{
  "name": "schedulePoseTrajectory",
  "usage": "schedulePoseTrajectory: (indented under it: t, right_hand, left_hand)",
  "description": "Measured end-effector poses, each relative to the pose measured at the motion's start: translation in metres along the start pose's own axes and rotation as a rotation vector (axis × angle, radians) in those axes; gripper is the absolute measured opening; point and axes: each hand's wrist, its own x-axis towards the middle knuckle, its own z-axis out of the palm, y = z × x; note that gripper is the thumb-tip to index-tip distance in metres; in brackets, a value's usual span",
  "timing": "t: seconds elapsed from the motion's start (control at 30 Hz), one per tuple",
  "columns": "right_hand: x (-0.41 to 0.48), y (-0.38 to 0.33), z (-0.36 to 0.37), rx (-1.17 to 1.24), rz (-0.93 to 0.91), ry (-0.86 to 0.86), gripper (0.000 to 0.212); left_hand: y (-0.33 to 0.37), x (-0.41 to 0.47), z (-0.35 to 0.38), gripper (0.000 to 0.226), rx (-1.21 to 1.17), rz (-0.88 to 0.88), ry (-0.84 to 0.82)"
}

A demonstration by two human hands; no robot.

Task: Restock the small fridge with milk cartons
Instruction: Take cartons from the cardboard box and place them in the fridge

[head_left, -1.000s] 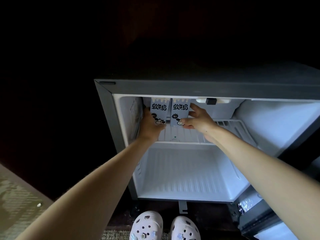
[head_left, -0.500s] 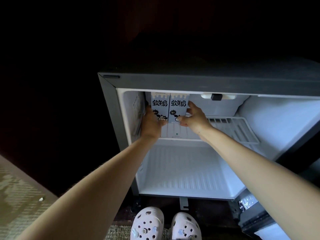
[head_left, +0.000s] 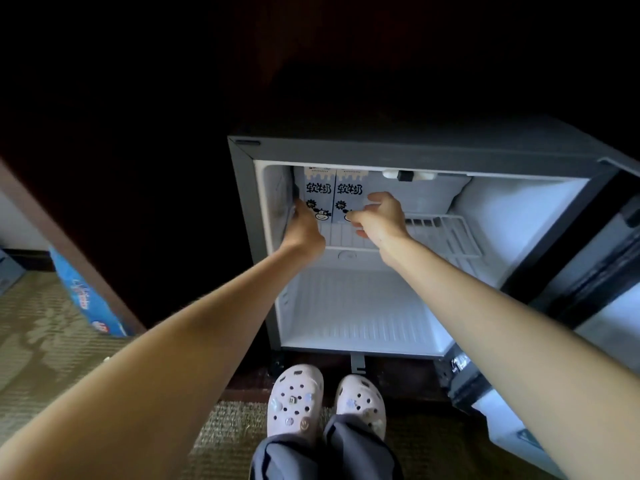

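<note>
A small fridge is being kept open, its door swung out to the right. Two milk cartons are being stood upright on the wire shelf in the upper part of the fridge, at the shelf's back left corner. The left carton is standing just beside the fridge's left wall. The right carton is touching it side to side. Both printed fronts are facing outward.

The left carton is being gripped low down by the left hand. Its fingers are reaching up round the carton's left side, between carton and wall, where most of them are hidden. The right carton is being pinched at its lower right corner by the right hand, with the thumb laid on the front and the curled fingers at the right side. Both forearms are being stretched in over the shelf's front edge.

The right half of the shelf and the ribbed white floor of the fridge below are being lit brightly. A dark knob is showing at the top edge of the opening. In front of the fridge, pale clogs are being worn on a woven mat. A blue packet is leaning far to the left.
</note>
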Motion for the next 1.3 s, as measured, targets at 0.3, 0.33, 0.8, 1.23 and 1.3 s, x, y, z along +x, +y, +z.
schedulePoseTrajectory:
  t: [0.3,0.33,0.8,1.23,1.3]
  right_hand:
    - [-0.155,-0.032,0.023,-0.063,-0.1,-0.061,0.03]
    - [-0.176,-0.034,0.028,-0.053,-0.122,-0.083,0.027]
    - [-0.389,0.022,0.175,-0.278,-0.269,-0.563,0.017]
    - [-0.415,0.097,0.26,-0.831,-0.282,-1.14,0.03]
    - [-0.422,0.109,0.27,-0.878,-0.309,-1.229,0.034]
  left_hand:
    - [-0.011,-0.134,-0.086,0.037,0.179,0.095,0.158]
    - [-0.021,-0.152,-0.097,0.034,0.193,0.109,0.194]
    - [-0.228,-0.346,-0.147,0.027,0.269,-0.284,0.397]
    - [-0.389,-0.406,-0.114,0.019,0.141,-0.711,0.16]
    - [-0.405,-0.413,-0.109,0.021,0.125,-0.767,0.109]
